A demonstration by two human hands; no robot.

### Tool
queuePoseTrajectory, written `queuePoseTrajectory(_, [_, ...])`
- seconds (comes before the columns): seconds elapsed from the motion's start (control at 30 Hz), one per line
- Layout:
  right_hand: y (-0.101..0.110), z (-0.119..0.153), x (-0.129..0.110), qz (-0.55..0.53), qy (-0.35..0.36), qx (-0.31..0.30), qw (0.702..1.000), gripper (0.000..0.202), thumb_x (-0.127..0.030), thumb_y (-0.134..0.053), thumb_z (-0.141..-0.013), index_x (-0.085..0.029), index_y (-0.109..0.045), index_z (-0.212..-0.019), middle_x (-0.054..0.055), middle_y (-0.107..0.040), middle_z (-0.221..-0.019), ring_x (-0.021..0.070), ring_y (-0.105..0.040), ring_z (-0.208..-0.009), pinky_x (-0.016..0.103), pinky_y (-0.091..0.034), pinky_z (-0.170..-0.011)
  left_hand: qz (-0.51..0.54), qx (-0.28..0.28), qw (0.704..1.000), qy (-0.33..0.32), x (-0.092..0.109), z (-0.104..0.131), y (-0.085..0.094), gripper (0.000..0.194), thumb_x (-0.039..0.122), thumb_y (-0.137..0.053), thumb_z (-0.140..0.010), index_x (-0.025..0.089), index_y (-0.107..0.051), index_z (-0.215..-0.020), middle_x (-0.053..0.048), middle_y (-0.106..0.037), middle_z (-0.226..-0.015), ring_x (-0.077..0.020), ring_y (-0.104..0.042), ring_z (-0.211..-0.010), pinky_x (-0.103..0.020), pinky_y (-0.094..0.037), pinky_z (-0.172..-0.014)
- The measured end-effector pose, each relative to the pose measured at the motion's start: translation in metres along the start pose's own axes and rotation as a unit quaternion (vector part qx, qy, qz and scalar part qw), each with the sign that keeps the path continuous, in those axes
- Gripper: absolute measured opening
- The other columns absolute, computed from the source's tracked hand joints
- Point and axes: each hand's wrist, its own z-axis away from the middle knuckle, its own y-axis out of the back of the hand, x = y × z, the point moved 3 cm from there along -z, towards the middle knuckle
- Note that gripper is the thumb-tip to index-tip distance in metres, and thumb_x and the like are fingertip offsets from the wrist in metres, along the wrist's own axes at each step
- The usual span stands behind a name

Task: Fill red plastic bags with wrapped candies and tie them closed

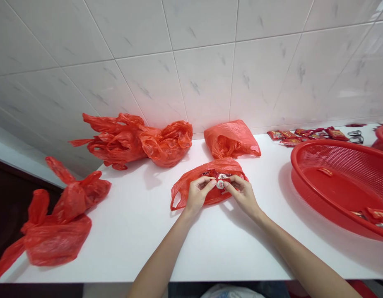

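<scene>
Between my two hands is a small wrapped candy (pixel 220 184), red with a round white label bearing red characters. My left hand (pixel 198 191) pinches its left end between thumb and fingers. The right end is pinched by my right hand (pixel 242 191). Just beneath and behind them lies a red plastic bag (pixel 191 178), its mouth open toward me and one handle loop lying on the left. Inside it, partly hidden by my fingers, several red packets (pixel 210 172) show, one with a white printed patch.
Knotted red bags (pixel 57 242) sit at the left edge of the white table (pixel 141 244). More red bags (pixel 116 142) and a folded one (pixel 233 138) rest against the tiled wall. At right stands a red mesh basket (pixel 340 182) with few packets; behind it lie small red packets (pixel 303 134) and glasses (pixel 355 136).
</scene>
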Motion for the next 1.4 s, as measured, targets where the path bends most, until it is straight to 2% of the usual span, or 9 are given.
queuePoseTrajectory(0.13, [0.000, -0.001, -0.001, -0.005, 0.008, 0.002, 1.000, 0.038, -0.059, -0.064, -0.085, -0.022, -0.066, -0.080, 0.005, -0.070, -0.077, 0.0223, -0.065, -0.073, 0.035, -0.054, -0.071, 0.000, -0.019, 1.000, 0.006, -0.001, 0.001, -0.001, 0.023, 0.040, -0.078, -0.072, 0.018, -0.078, -0.077, -0.006, -0.076, -0.081, -0.0218, -0.067, -0.080, -0.036, -0.053, -0.083])
queuePoseTrajectory(0.53, [0.000, 0.000, -0.004, -0.042, 0.008, 0.021, 0.999, 0.034, -0.055, -0.068, -0.084, -0.021, -0.068, -0.079, 0.003, -0.069, -0.076, 0.0200, -0.063, -0.071, 0.032, -0.052, -0.069, 0.051, -0.010, 0.998, 0.024, -0.005, 0.002, -0.007, 0.022, 0.039, -0.077, -0.071, 0.017, -0.077, -0.074, -0.003, -0.073, -0.074, -0.0177, -0.063, -0.074, -0.032, -0.049, -0.079])
queuePoseTrajectory(0.63, [0.002, -0.001, -0.003, -0.038, 0.000, 0.030, 0.999, 0.037, -0.057, -0.066, -0.084, -0.021, -0.067, -0.077, 0.004, -0.069, -0.073, 0.0200, -0.063, -0.069, 0.032, -0.053, -0.069, 0.063, 0.043, 0.996, 0.047, -0.010, 0.000, 0.000, 0.017, 0.035, -0.075, -0.069, 0.018, -0.073, -0.068, -0.001, -0.071, -0.070, -0.0162, -0.061, -0.071, -0.029, -0.048, -0.073])
queuePoseTrajectory(0.77, [0.010, -0.005, -0.004, -0.028, 0.006, 0.072, 0.997, 0.039, -0.058, -0.065, -0.084, -0.021, -0.062, -0.072, 0.002, -0.063, -0.066, 0.0179, -0.058, -0.063, 0.031, -0.050, -0.065, 0.064, 0.170, 0.981, 0.071, -0.019, -0.007, 0.019, 0.014, 0.032, -0.071, -0.065, 0.018, -0.069, -0.065, -0.001, -0.070, -0.070, -0.0170, -0.062, -0.073, -0.028, -0.048, -0.071])
queuePoseTrajectory(0.97, [0.012, -0.006, -0.002, 0.005, 0.008, 0.077, 0.997, 0.034, -0.053, -0.063, -0.084, -0.021, -0.062, -0.075, 0.003, -0.064, -0.071, 0.0177, -0.056, -0.066, 0.030, -0.047, -0.064, -0.049, 0.245, 0.968, 0.009, -0.020, -0.016, 0.037, 0.018, 0.030, -0.072, -0.068, 0.019, -0.070, -0.082, -0.005, -0.076, -0.089, -0.0233, -0.068, -0.091, -0.035, -0.052, -0.087])
queuePoseTrajectory(1.03, [0.010, -0.005, -0.001, 0.018, 0.012, 0.074, 0.997, 0.029, -0.048, -0.063, -0.085, -0.020, -0.063, -0.077, 0.003, -0.064, -0.073, 0.0176, -0.057, -0.067, 0.030, -0.047, -0.065, -0.115, 0.224, 0.968, -0.020, -0.019, -0.016, 0.037, 0.015, 0.028, -0.071, -0.070, 0.019, -0.070, -0.082, -0.005, -0.076, -0.090, -0.0234, -0.069, -0.091, -0.036, -0.052, -0.088])
queuePoseTrajectory(1.13, [0.009, -0.005, 0.000, 0.029, 0.021, 0.066, 0.997, 0.022, -0.042, -0.062, -0.084, -0.020, -0.063, -0.079, 0.003, -0.066, -0.077, 0.0182, -0.058, -0.068, 0.030, -0.048, -0.065, -0.249, 0.148, 0.957, -0.028, -0.021, -0.013, 0.031, 0.013, 0.020, -0.067, -0.073, 0.018, -0.073, -0.084, -0.006, -0.075, -0.082, -0.0225, -0.069, -0.079, -0.036, -0.053, -0.082])
queuePoseTrajectory(1.27, [0.008, -0.006, 0.002, 0.037, 0.019, 0.058, 0.997, 0.019, -0.040, -0.061, -0.083, -0.021, -0.062, -0.080, 0.005, -0.069, -0.080, 0.0195, -0.061, -0.070, 0.031, -0.049, -0.066, -0.449, 0.094, 0.888, -0.020, -0.028, -0.008, 0.024, 0.029, 0.022, -0.069, -0.076, 0.016, -0.074, -0.105, -0.014, -0.075, -0.095, -0.0296, -0.070, -0.087, -0.042, -0.052, -0.083])
queuePoseTrajectory(1.4, [0.008, -0.006, 0.002, 0.044, 0.020, 0.050, 0.998, 0.018, -0.039, -0.060, -0.083, -0.021, -0.062, -0.080, 0.004, -0.069, -0.079, 0.0191, -0.062, -0.068, 0.031, -0.051, -0.065, -0.517, 0.071, 0.853, -0.014, -0.032, -0.006, 0.022, 0.038, 0.025, -0.068, -0.080, 0.016, -0.070, -0.117, -0.018, -0.072, -0.107, -0.0331, -0.069, -0.095, -0.043, -0.052, -0.085])
